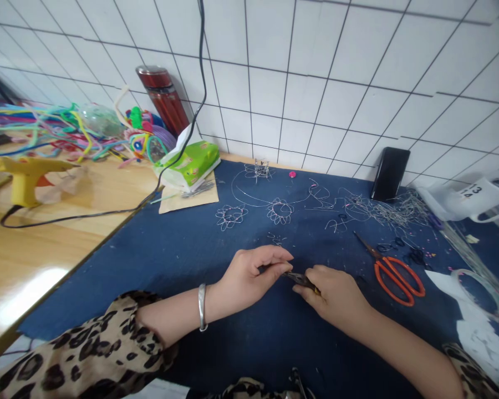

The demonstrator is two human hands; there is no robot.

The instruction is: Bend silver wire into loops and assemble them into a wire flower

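My left hand [249, 274] rests on the blue cloth [183, 260], its fingers pinched together on something thin that I cannot make out, likely wire. My right hand [336, 296] is closed round a small dark pair of pliers [301, 279], whose tip meets my left fingertips. A silver bangle [202, 308] sits on my left wrist. Two wire flowers [279, 211] lie just beyond the hands.
Orange-handled scissors [393, 271] lie to the right. A heap of wire pieces [393, 210] and a black phone [390, 173] sit at the back right. A tissue pack [190, 163], red flask [163, 98], yellow glue gun [25, 174], its black cable [108, 213] and coloured pipe cleaners [66, 133] are left.
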